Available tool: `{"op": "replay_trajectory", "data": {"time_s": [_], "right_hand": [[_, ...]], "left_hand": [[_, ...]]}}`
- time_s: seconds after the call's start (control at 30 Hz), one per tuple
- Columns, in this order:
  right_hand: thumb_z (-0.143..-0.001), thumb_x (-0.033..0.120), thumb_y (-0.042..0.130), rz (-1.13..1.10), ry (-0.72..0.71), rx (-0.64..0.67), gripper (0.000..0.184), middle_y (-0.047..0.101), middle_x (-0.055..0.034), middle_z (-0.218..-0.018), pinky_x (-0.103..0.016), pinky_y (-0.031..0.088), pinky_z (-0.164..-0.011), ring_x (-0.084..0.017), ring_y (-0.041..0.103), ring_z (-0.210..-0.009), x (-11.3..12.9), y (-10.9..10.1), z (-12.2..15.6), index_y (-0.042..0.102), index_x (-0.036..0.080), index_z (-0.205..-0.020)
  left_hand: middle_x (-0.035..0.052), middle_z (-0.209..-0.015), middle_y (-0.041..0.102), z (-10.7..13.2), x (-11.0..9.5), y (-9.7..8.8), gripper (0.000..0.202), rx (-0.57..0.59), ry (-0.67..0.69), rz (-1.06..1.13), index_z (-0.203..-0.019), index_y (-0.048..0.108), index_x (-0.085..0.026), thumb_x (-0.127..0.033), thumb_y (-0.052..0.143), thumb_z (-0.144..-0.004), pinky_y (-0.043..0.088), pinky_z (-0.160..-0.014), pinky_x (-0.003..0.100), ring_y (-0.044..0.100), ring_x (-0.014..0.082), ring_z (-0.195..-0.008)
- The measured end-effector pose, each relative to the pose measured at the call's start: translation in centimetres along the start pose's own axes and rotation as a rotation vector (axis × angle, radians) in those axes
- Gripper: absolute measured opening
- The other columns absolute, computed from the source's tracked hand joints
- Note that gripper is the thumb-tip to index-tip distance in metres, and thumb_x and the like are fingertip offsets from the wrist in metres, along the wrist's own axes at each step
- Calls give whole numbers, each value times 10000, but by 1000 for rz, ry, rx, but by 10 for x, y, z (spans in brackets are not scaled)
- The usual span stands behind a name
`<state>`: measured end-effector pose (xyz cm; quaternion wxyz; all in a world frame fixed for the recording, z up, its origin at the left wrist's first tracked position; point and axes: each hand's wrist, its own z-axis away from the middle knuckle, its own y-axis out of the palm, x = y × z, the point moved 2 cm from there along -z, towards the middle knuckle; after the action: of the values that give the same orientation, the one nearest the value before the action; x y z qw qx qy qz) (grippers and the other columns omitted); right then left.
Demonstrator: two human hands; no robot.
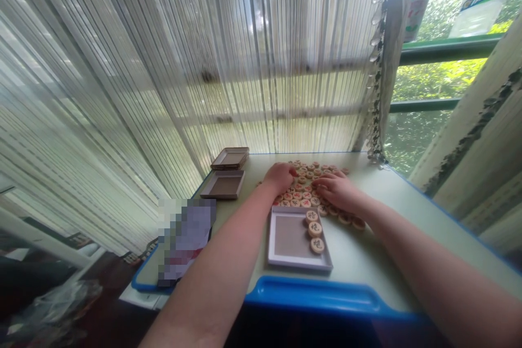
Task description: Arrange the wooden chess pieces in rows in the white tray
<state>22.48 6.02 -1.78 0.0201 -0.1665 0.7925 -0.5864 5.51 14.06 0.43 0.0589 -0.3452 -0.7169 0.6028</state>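
Observation:
Many round wooden Chinese chess pieces [306, 194] with red and black characters lie spread over the table. Among them, at the left of the spread, my left hand [280, 178] has its fingers curled together, and whatever is at their tips is too small to make out. My right hand [335, 189] rests on the pieces at the right with its fingers stretched out, touching some of them. Nearer to me is a shallow cardboard box tray [281, 259]. Three pieces with black characters, one of them a Chinese chess piece [317, 245] at the front, line its right side.
Two more shallow boxes, a nearer box [222, 196] and a farther box [230, 159], stand at the table's back left. A blurred-out flat item [187, 239] lies on the left. The table [391, 239] has a raised blue front edge [318, 294]. String curtains [265, 65] hang behind.

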Motion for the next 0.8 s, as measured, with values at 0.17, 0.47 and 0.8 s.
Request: {"op": "replay_trajectory", "data": {"time_s": [0.17, 0.47, 0.8], "right_hand": [[-844, 312, 404, 52, 31, -2, 364, 630, -65, -1080, -367, 345, -912, -239, 492, -986, 1, 2, 1, 625, 238, -1124], [-847, 365, 429, 15, 29, -18, 338, 646, -38, -1069, -379, 355, -896, -253, 480, -989, 1, 4, 1, 648, 281, -1089], [-767, 256, 551, -159, 220, -106, 233, 677, -40, -949, -366, 388, -878, -251, 508, -981, -4, 1, -4, 675, 227, -961]], "left_hand": [[66, -917, 690, 1, 1, -5, 235, -47, -27, -47, -838, 711, -185, -155, 531, -689, 450, -869, 299, 602, 205, -903], [47, -907, 688, 0, 12, -6, 292, -64, -56, -122, -821, 711, -195, -116, 463, -687, 458, -852, 280, 602, 179, -896], [53, -907, 688, 0, 11, -3, 284, -39, -67, -126, -826, 712, -190, -112, 469, -700, 460, -851, 293, 604, 183, -884]]}}
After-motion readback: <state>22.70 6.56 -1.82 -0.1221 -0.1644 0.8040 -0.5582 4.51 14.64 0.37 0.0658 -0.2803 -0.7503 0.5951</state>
